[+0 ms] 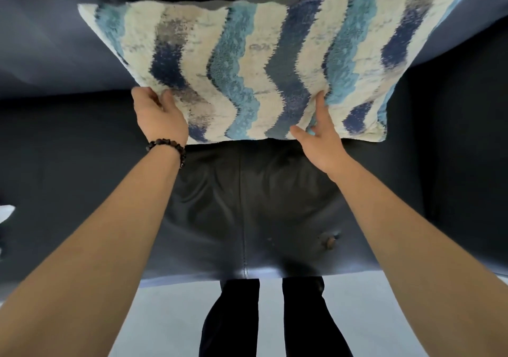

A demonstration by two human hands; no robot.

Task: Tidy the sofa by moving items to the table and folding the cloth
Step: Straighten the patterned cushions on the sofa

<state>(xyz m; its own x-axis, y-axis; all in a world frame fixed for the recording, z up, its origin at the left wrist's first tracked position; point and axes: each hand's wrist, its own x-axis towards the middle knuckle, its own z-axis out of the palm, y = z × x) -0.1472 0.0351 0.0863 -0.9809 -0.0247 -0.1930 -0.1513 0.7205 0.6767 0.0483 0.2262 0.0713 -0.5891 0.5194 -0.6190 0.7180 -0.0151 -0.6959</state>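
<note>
A large cushion (264,62) with wavy blue, teal, grey and cream stripes leans against the dark sofa's backrest (49,54). My left hand (158,114), with a dark bead bracelet on the wrist, grips the cushion's lower left edge. My right hand (321,136) rests flat against the cushion's lower front, fingers spread and pointing up. The dark leather sofa seat (242,205) lies below the cushion, between my arms.
A small brown scuff (330,241) marks the seat near its front edge. Something white (5,212) shows at the far left edge. The pale floor (165,315) and my legs in dark trousers (275,323) are at the bottom.
</note>
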